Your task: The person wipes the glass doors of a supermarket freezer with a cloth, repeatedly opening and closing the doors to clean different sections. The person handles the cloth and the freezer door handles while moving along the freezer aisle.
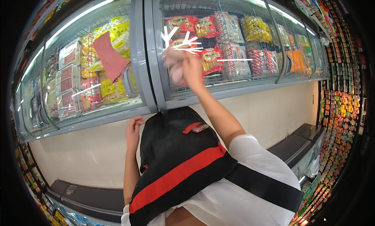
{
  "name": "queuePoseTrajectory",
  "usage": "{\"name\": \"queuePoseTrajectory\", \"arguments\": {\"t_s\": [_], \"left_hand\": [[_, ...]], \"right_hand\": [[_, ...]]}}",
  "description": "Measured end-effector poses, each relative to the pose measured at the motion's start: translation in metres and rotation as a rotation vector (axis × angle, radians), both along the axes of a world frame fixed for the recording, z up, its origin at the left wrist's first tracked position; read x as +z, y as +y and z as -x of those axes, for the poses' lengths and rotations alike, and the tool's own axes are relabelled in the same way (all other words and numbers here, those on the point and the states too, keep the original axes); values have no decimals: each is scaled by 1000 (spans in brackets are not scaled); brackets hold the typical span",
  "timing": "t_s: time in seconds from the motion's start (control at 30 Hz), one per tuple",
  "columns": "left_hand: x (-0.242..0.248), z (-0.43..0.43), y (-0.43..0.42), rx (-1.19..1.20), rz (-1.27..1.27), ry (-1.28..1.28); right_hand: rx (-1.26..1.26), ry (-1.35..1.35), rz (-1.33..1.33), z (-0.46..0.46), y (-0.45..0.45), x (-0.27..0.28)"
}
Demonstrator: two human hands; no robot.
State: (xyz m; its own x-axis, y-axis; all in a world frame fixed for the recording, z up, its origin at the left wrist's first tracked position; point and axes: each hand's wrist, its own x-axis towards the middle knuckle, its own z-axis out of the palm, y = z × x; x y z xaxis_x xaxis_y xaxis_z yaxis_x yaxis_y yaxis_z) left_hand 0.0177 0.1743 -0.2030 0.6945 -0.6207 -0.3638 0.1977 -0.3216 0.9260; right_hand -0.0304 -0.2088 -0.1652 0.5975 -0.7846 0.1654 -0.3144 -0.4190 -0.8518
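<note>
My right hand [192, 66] is raised over the glass lid of the right-hand display freezer and holds a crumpled pinkish cloth [175, 64], blurred at its edges. The glass beneath it shows white branching marks [187, 44]. My left hand [135, 129] is low at the freezer's front edge, fingers curled, with nothing seen in it. A flat red cloth [110, 57] lies on the left freezer's glass lid, beside a grey lid handle [128, 83]. I wear a black apron with a red band [178, 176]; a phone [200, 127] shows at its pocket.
Grey frames [149, 50] divide the glass-topped freezers. Inside are red snack bags [211, 57], yellow bags [257, 28] and meat trays [68, 79] in wire baskets. Shelves of packaged goods [341, 108] stand at the right. Dark-topped cabinets [90, 198] are at the lower left.
</note>
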Motion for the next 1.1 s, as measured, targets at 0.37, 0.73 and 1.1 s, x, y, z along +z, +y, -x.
{"name": "queuePoseTrajectory", "arguments": {"t_s": [0.37, 0.73, 1.1], "left_hand": [[11, -33, 92, -136, -49, -168], [-5, -82, 215, -224, -60, -159], [9, -119, 218, -309, -31, -169]], "right_hand": [[-51, 1080, 654, -148, 3, -53], [-277, 851, 780, -126, 81, -61], [-209, 881, 143, 31, 192, -77]]}}
